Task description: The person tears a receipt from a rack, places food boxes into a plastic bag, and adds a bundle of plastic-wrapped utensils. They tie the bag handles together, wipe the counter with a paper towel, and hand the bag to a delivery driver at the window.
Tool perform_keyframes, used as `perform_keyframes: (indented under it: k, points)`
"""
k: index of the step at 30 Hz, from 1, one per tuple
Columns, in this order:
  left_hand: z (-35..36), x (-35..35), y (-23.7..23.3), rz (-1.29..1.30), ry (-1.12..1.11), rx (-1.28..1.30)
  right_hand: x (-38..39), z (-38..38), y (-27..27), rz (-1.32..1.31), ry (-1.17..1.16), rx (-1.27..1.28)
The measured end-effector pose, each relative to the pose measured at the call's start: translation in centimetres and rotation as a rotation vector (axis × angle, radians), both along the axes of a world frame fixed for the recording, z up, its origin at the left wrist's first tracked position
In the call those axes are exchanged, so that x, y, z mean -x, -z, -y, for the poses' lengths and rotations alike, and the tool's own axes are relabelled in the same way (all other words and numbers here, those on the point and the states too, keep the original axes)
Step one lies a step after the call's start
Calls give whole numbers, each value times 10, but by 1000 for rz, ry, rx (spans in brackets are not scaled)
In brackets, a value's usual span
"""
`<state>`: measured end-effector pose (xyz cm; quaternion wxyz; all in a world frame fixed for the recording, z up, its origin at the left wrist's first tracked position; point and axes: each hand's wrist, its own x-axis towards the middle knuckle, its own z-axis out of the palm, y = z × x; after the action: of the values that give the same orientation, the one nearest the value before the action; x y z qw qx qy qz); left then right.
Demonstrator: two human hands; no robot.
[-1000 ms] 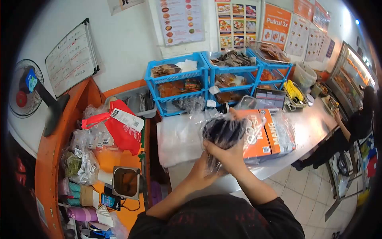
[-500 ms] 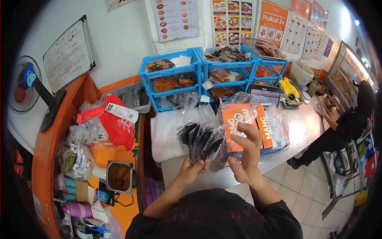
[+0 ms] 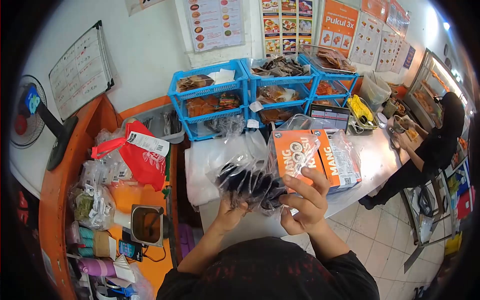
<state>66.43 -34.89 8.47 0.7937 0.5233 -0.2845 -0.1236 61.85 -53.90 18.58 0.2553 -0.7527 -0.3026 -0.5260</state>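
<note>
A clear plastic bag of black plastic cutlery, apparently spoons (image 3: pixel 250 185), is held up over the metal counter (image 3: pixel 220 215). My left hand (image 3: pixel 231 214) is closed around the bag's lower left side, with part of the fingers hidden behind the plastic. At the bag's right end is my right hand (image 3: pixel 306 207), its thumb and one finger on the plastic edge while the other fingers stay raised and bent. Just behind the bag stand orange printed boxes (image 3: pixel 295 150) under clear plastic. Flat clear plastic bags (image 3: pixel 200 170) are stacked on the counter behind my left hand.
Blue stacked baskets (image 3: pixel 210 112) with packaged food line the wall. On my left, an orange shelf holds a red bag (image 3: pixel 145 155), a metal container (image 3: pixel 147 225) and a phone (image 3: pixel 130 249). A co-worker (image 3: pixel 435 145) stands at the counter's right end.
The bag has tipped over to the right, so the black cutlery lies more level. My right hand has come down and in, from apart to touching the bag's right end.
</note>
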Motion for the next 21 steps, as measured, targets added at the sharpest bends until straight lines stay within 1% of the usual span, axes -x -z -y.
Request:
perform_keyframes:
  k: [1,2,3,4,5,6,7,8,9,11,12,13,14,15,16,18,21]
  points:
    - [5,7,-14,-88,-37,74,0,0,1,0,-2,2]
    - [7,11,-21,-176,-75,147,1,0,4,-20,-58,-55]
    - [5,10,-18,-176,-77,148,1,0,5,-42,-113,-112]
    - [1,10,-12,-225,-32,139,2,-2,4,-43,-115,-112]
    - [-1,9,-6,-274,13,129,4,-5,0,-141,-118,-190]
    - [-1,7,-4,-277,12,128,7,-7,-3,-239,-119,-268]
    - [0,3,-2,-198,27,118,9,-7,-9,-241,-119,-268]
    - [1,0,0,-118,41,109,10,-5,-16,-264,-70,-128]
    - [-1,-1,5,-119,40,109,10,-3,-20,-285,-20,12]
    - [-6,-2,11,-200,182,171,10,-3,-12,-253,-13,-33]
    - [-4,0,6,-198,180,173,9,-3,-10,-221,-5,-79]
    - [-1,5,-3,-178,100,104,7,-3,-11,-221,-8,-77]
    - [1,7,-9,-159,21,35,5,-3,-13,-185,-59,-50]
    - [1,7,-9,-160,20,36,4,-2,-14,-150,-109,-24]
    - [1,6,-10,-131,19,38,3,0,-14,-151,-110,-24]
    - [1,7,-13,-103,19,39,2,4,-12,-181,-193,93]
    - [-1,7,-15,-178,74,100,3,4,-9,-169,-205,46]
